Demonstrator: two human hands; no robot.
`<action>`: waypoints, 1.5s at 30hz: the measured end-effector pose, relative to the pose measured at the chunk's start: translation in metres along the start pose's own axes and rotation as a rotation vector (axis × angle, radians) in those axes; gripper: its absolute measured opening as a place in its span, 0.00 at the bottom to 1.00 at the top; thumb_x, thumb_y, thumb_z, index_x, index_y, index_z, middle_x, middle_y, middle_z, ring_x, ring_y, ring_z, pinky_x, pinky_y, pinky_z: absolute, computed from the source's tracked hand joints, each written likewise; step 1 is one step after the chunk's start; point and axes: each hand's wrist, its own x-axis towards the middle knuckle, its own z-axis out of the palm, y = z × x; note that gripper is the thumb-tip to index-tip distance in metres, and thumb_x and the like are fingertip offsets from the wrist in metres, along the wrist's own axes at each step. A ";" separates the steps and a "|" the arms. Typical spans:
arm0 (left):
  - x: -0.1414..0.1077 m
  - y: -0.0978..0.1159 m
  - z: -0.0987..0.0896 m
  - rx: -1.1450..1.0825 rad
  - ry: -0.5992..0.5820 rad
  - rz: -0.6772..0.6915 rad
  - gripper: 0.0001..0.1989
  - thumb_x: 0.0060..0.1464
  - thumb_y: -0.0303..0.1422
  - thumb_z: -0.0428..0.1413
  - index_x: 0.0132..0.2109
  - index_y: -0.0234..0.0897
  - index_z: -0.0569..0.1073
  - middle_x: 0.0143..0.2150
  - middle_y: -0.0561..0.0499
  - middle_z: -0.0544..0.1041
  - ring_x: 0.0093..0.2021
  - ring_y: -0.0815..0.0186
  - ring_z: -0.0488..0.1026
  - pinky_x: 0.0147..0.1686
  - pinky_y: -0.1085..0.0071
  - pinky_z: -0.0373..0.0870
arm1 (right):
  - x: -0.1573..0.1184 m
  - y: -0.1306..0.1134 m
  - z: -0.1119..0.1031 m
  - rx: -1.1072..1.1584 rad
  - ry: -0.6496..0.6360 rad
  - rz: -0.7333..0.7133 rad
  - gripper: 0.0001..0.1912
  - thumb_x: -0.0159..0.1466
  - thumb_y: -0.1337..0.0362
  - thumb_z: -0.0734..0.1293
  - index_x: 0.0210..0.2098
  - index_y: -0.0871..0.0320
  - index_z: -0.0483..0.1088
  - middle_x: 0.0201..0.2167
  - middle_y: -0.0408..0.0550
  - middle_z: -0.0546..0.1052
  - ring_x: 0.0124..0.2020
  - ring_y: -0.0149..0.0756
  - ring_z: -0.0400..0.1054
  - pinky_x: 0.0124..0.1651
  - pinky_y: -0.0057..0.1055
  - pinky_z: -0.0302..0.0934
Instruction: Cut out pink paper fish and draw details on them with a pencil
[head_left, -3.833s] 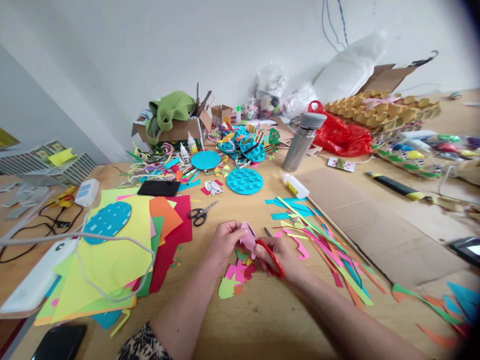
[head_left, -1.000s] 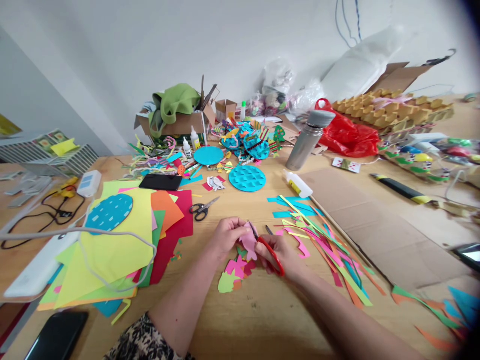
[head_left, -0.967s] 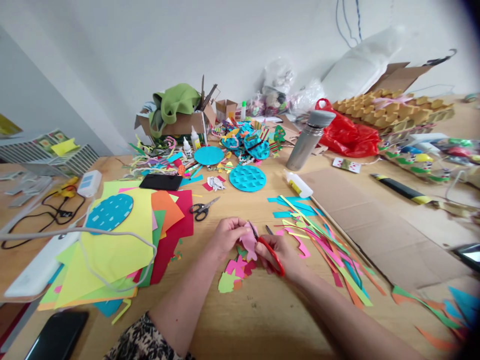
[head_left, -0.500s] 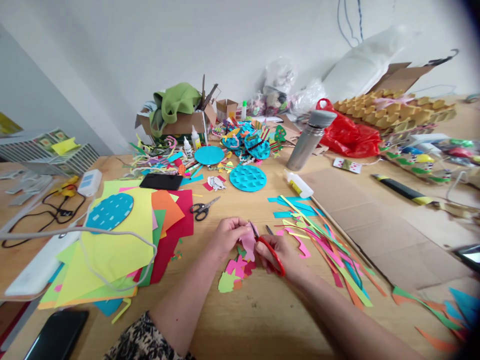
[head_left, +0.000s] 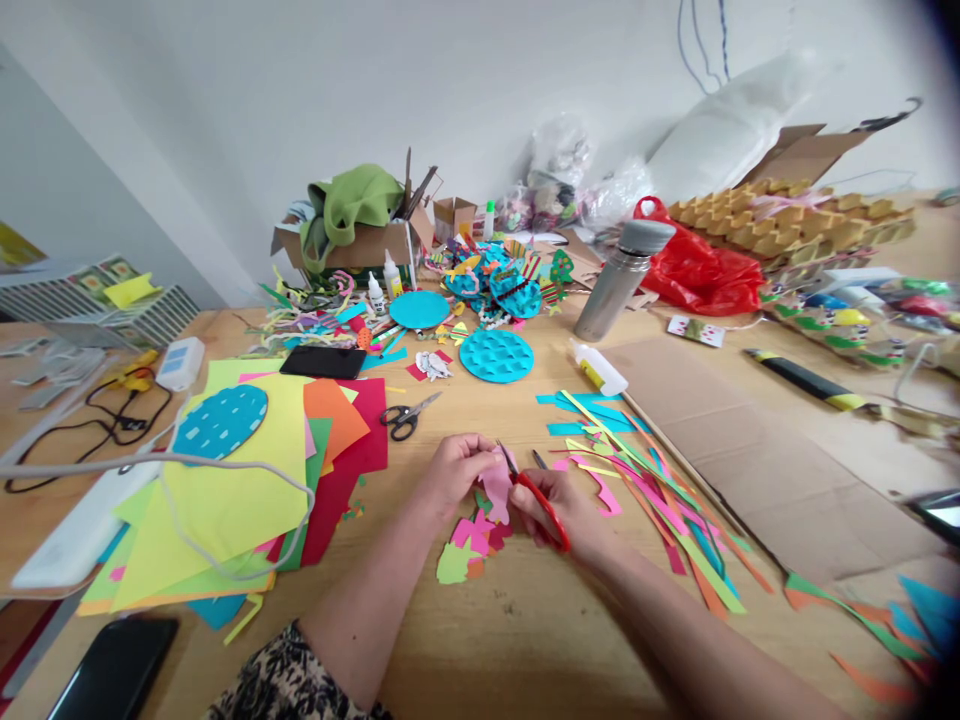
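Note:
Pinched in my left hand (head_left: 459, 470) is a small light pink paper cutout (head_left: 495, 490), its lower end hanging free. My right hand (head_left: 555, 512) is closed round red-handled scissors (head_left: 541, 500), whose blades point up and left against the upper right edge of the pink paper. How far the blades are apart is hard to make out. Just below the hands lies a small pile of cut paper shapes (head_left: 469, 545) in bright pink, lime, dark red and orange. Right of my right hand are pink offcuts (head_left: 606, 495) and long coloured paper strips (head_left: 675, 490).
Coloured paper sheets (head_left: 247, 520) cover the left side, with a white cable across them. Black-handled scissors (head_left: 403, 420) lie beyond my left hand. Farther back are a blue disc (head_left: 496, 355), a glue bottle (head_left: 600, 370) and a steel flask (head_left: 622, 280). Cardboard (head_left: 772, 440) lies right.
Almost nothing differs. Both hands, the pink paper and the scissors keep practically the same place; the view has shifted very slightly.

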 end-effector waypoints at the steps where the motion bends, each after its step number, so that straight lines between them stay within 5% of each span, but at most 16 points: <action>1: 0.000 -0.001 0.000 -0.006 0.003 -0.002 0.13 0.36 0.36 0.67 0.25 0.33 0.74 0.23 0.50 0.73 0.23 0.71 0.66 0.25 0.75 0.62 | 0.001 0.001 0.000 0.004 0.001 -0.009 0.27 0.52 0.40 0.71 0.21 0.56 0.63 0.13 0.38 0.65 0.12 0.26 0.57 0.17 0.26 0.46; 45: 0.000 0.001 -0.003 -0.031 -0.066 -0.041 0.16 0.38 0.39 0.67 0.28 0.31 0.75 0.23 0.47 0.76 0.23 0.68 0.70 0.26 0.71 0.65 | -0.003 -0.006 0.001 -0.045 -0.028 0.007 0.27 0.54 0.37 0.68 0.22 0.55 0.63 0.14 0.40 0.66 0.15 0.28 0.58 0.19 0.27 0.48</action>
